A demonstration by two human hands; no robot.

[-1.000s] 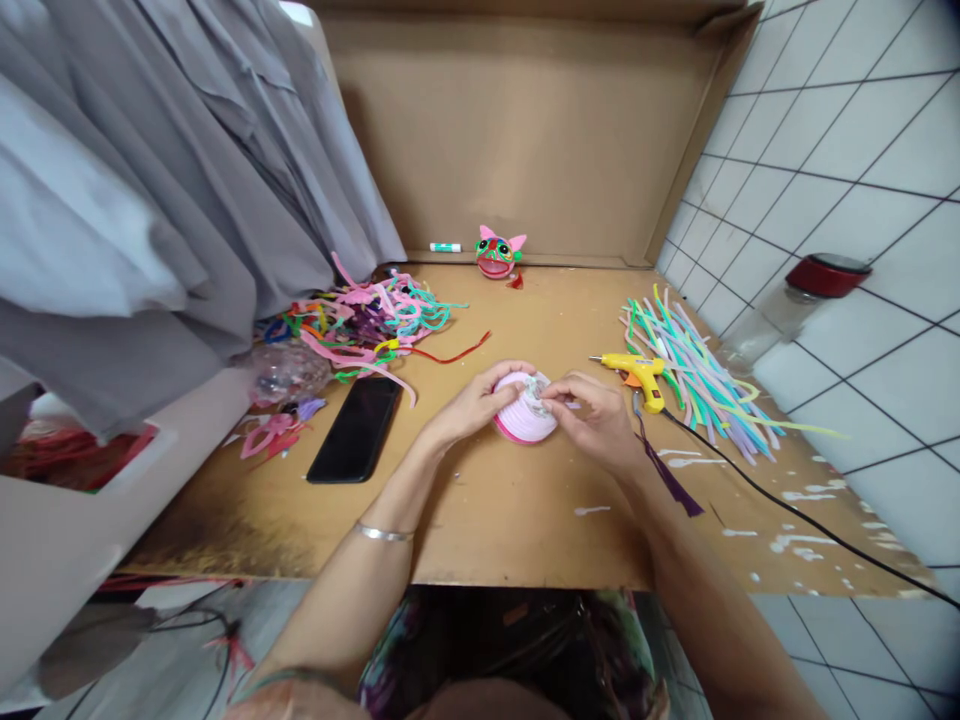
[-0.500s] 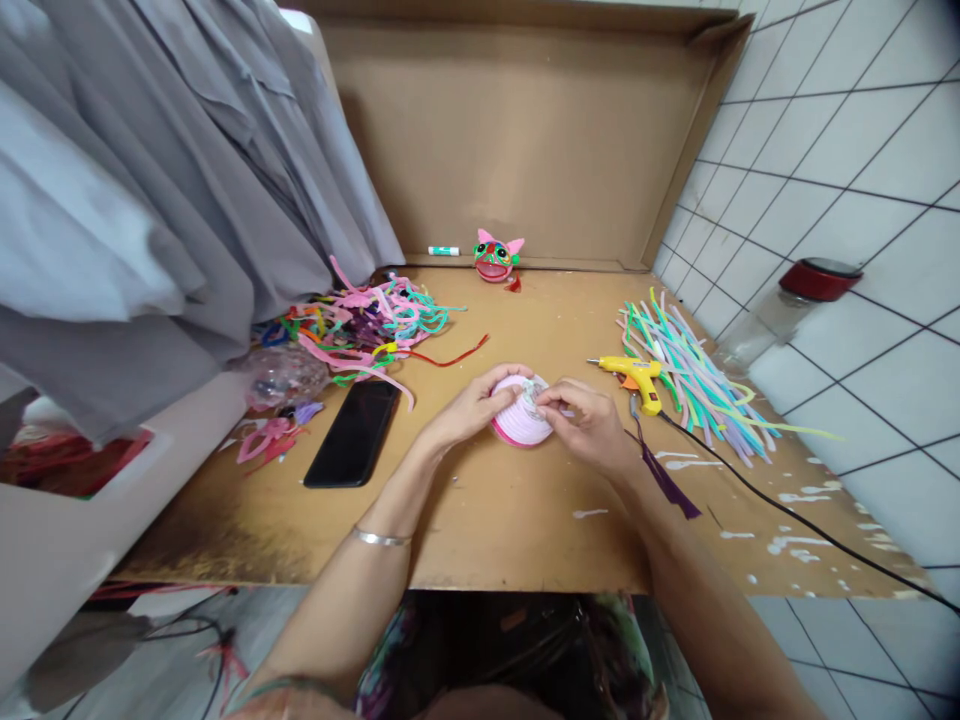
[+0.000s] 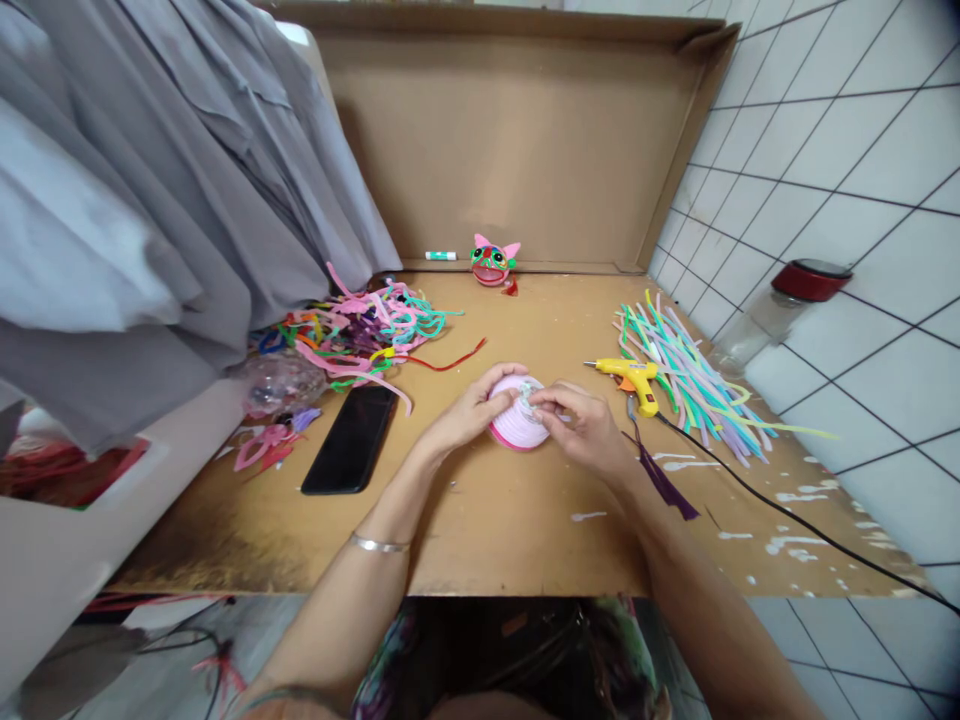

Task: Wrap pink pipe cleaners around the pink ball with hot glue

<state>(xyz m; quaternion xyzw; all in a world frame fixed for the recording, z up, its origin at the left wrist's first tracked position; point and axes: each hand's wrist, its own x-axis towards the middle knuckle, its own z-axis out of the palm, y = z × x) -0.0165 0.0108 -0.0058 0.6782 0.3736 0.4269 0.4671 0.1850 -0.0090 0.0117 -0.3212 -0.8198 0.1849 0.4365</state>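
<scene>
A round piece of coiled, pale pink pipe cleaner (image 3: 516, 426) with a darker pink edge is held above the table's middle. My left hand (image 3: 480, 408) grips it from the left, thumb on top and fingers around the far side. At its right side, the fingertips of my right hand (image 3: 576, 418) are pinched together against the whitish, glossy centre. What sits between those fingertips is too small to make out. A yellow glue gun (image 3: 634, 380) lies to the right of my right hand, with a purple tassel (image 3: 666, 484) below it.
Loose pipe cleaners (image 3: 690, 375) lie at the right, and a tangled pile (image 3: 375, 325) at the left. A black phone (image 3: 349, 440) rests left of my hands. At the back stand a cat-eared figure (image 3: 491, 262) and a glue stick (image 3: 441, 256). The gun's cord (image 3: 780, 510) crosses the right side.
My right fingertips have shifted slightly left over the round piece's centre. The left hand keeps its hold. The whole view has moved a little.
</scene>
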